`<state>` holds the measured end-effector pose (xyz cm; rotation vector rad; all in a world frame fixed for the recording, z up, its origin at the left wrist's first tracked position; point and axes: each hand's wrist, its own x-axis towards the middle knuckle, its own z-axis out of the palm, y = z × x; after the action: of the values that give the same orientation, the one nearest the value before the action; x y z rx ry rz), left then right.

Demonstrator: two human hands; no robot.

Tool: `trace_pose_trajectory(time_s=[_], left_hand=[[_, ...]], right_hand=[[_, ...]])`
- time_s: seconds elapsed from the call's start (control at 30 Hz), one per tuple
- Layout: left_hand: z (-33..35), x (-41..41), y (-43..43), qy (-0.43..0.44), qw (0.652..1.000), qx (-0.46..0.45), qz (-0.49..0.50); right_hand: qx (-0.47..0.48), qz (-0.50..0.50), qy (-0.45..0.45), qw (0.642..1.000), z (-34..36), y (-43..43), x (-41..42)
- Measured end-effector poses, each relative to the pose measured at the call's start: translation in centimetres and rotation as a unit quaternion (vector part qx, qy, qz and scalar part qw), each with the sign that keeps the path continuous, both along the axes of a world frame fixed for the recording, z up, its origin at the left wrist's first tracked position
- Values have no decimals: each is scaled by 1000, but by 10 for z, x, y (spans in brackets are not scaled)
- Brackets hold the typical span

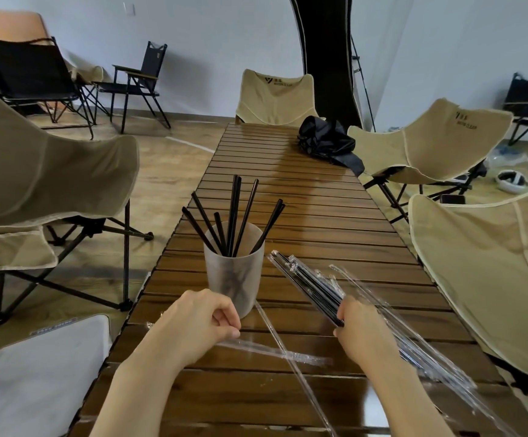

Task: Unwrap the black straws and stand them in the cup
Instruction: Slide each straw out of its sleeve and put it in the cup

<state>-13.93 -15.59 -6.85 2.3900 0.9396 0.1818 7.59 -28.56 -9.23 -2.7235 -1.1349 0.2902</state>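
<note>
Two hands: the left hand (202, 323) and the right hand (363, 329) are low in the view, one on each side of the cup, and both hold something.
Left hand: its fingers are curled, and thumb and fingertips pinch an empty clear plastic wrapper (256, 350) that lies flat across the bench. I judge it is being put aside so that this hand is free for the next straw.
Right hand: clenched around a bundle of wrapped black straws (310, 283), near its lower end. The bundle points away and to the left, toward the cup, so the supply stays close to the working place.
Bundle: thin black sticks, each in a shiny transparent sleeve with a crimped end. The number is hard to tell.
Cup: a tall frosted translucent plastic cup (232, 275) stands upright near the left edge of the bench, just beyond the left hand.
Unwrapped straws: about eight long matt black straws (236, 212) stand in the cup and lean outward against its rim like a fan.
Loose wrappers: one more long clear sleeve (291, 364) crosses the first one between the hands. Others lie under the right forearm.
Progress: part is done, I judge; the bundle is not yet unwrapped.
Bench: a long brown bench of wooden slats (303, 216).
Further out: a crumpled black bag (327, 141) at the far end, and beige folding camp chairs (51, 171) around.
</note>
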Motion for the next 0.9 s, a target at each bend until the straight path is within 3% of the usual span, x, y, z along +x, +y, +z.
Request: trace_pose_trajectory(time_s=[0.23,0.57,0.77,0.9], left_hand=[[-1,3,-3,2,1000,-1,-20],[7,6,-7,-59,997,17,-49],[13,20,-21,-105,989,44,-92],[7,23,-27,-66,989,47,-120]], right_hand=[[-3,-2,15,1000,1,0,-1],[107,-68,48,991,53,-28,34],[68,29,166,983,83,-50,43],[74,121,248,958,84,-46,35]])
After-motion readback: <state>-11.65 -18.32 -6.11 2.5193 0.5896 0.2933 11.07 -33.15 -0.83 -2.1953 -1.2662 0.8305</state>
